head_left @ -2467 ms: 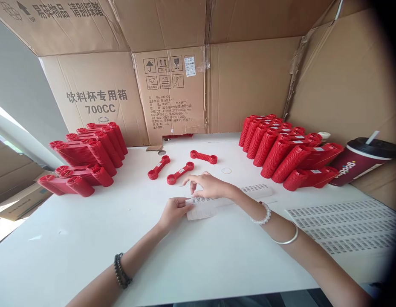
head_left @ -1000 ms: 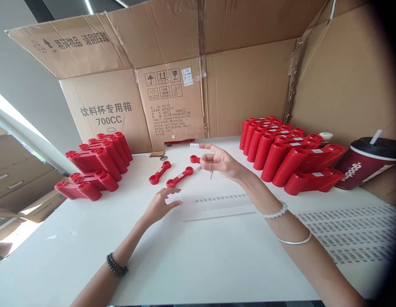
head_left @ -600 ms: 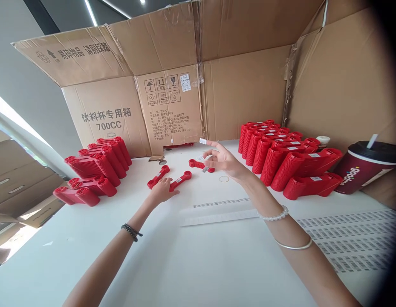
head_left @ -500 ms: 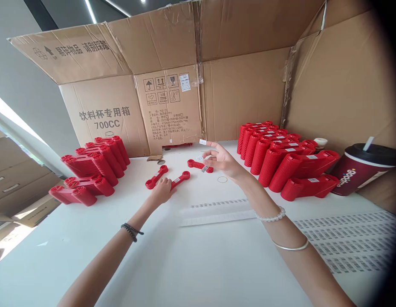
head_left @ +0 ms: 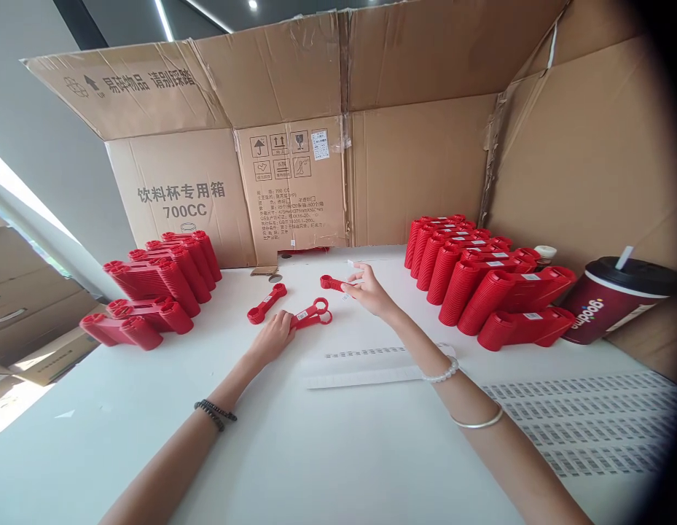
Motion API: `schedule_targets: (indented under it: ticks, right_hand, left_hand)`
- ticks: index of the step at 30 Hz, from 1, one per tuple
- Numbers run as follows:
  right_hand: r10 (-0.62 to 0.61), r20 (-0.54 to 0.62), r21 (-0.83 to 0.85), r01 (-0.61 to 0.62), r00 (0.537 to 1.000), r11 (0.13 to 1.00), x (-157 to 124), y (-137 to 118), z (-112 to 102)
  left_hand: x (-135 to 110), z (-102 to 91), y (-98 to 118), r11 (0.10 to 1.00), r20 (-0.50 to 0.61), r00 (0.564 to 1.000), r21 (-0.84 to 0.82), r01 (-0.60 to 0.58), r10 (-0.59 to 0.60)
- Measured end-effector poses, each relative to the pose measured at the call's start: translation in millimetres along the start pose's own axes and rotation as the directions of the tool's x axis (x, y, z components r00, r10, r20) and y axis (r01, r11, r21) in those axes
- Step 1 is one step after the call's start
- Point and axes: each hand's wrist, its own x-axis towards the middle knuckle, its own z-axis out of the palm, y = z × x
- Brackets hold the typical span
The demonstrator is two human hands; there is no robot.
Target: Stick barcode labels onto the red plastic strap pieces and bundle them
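Observation:
Three flat red plastic parts with a ring at each end lie on the white table. My left hand (head_left: 275,334) is closed on the near end of the middle red part (head_left: 312,314), which is tilted up off the table and carries a small white label. My right hand (head_left: 365,286) is bunched on the right end of the far red part (head_left: 329,281), with a small white label (head_left: 350,264) stuck to a raised fingertip. The third red part (head_left: 267,303) lies untouched to the left. A strip of peel-off labels (head_left: 371,365) lies between my forearms.
Stacks of the same red parts stand at the left (head_left: 152,284) and, labelled, at the right (head_left: 480,281). A large open cardboard box (head_left: 294,146) walls in the back and right. A dark red drink cup (head_left: 611,299) and a label sheet (head_left: 584,423) sit at the right.
My right hand left the label strip, rose with labels on its fingertips, then dropped onto the far red part. My left hand reached forward, gripped the middle part and tilted it up.

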Motion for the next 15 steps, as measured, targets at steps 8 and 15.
schedule_targets:
  ticks: [8,15]
  right_hand:
    - [0.047,-0.047,0.174,-0.038,0.998,0.984,-10.6,-0.7,28.9]
    - [-0.145,-0.111,0.173,0.163,0.983,0.971,-25.6,-22.3,33.5]
  left_hand:
    - [-18.3,-23.0,55.1,0.943,-0.143,0.988,-0.333,0.009,-0.059]
    - [-34.3,-42.5,85.9,0.896,-0.025,0.995,-0.438,0.074,-0.094]
